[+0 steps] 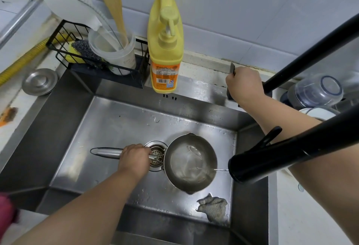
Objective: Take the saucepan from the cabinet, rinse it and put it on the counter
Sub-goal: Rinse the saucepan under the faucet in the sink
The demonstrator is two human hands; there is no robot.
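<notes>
A small steel saucepan [191,162] is held low inside the steel sink [108,126], its bowl to the right of the drain strainer [156,155]. My left hand [134,159] grips its long handle, which points left. A thin stream of water runs from the black faucet spout [258,162] into the pan's right side, and water lies in the bowl. At the sink's back right my right hand [244,85] grips the black faucet lever [232,68].
A yellow dish-soap pump bottle [165,50] stands behind the sink. A black wire rack [97,58] holds a scourer, a sponge and a cup of utensils. A grey cloth [212,207] lies in the sink's front right corner. Upturned bowls [314,91] sit at the right.
</notes>
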